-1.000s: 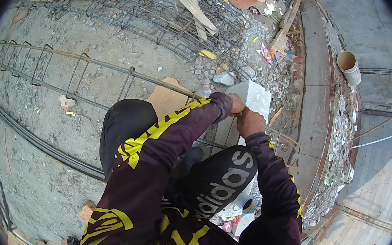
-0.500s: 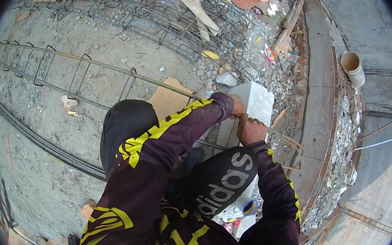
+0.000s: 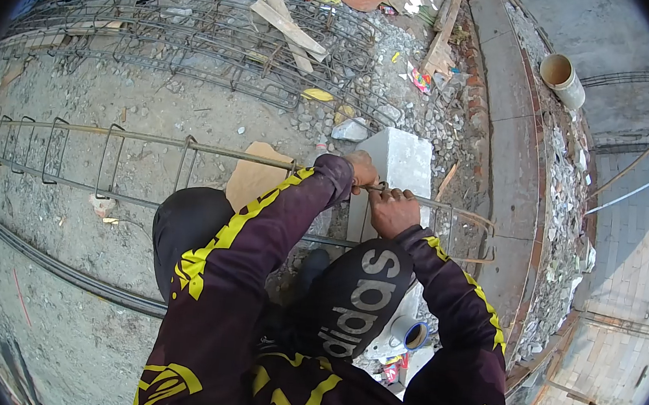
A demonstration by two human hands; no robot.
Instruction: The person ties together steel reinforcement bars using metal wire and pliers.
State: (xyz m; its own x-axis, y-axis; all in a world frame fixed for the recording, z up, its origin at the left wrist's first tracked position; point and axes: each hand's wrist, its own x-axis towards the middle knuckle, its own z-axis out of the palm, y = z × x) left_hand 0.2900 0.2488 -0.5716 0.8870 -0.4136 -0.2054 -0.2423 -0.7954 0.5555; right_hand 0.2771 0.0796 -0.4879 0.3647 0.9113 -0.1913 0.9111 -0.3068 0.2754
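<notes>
A long rebar cage (image 3: 227, 153) of ribbed bars and bent stirrups runs across in front of my knees. Its right end passes over a pale white block (image 3: 408, 160). My left hand (image 3: 361, 170) is closed around the upper bar over the block's left part. Just to its right and lower, my right hand (image 3: 394, 212) has its fingers curled over the same bar, beside a stirrup's hooked end (image 3: 381, 185). My fingers cover the spot where bar and stirrup meet, and any tie wire there cannot be made out.
A brown cardboard piece (image 3: 256, 175) lies under the cage. More rebar cages (image 3: 199, 39) with wooden planks (image 3: 287, 29) lie beyond. Loose bars (image 3: 58, 254) run at left. A concrete edge (image 3: 516, 151), a white bucket (image 3: 563, 80) and a pipe end (image 3: 410, 333) are on the right.
The view has shifted, so the surroundings sit further left. My hands have moved slightly apart, and the bar and hooked stirrup end now show between them.
</notes>
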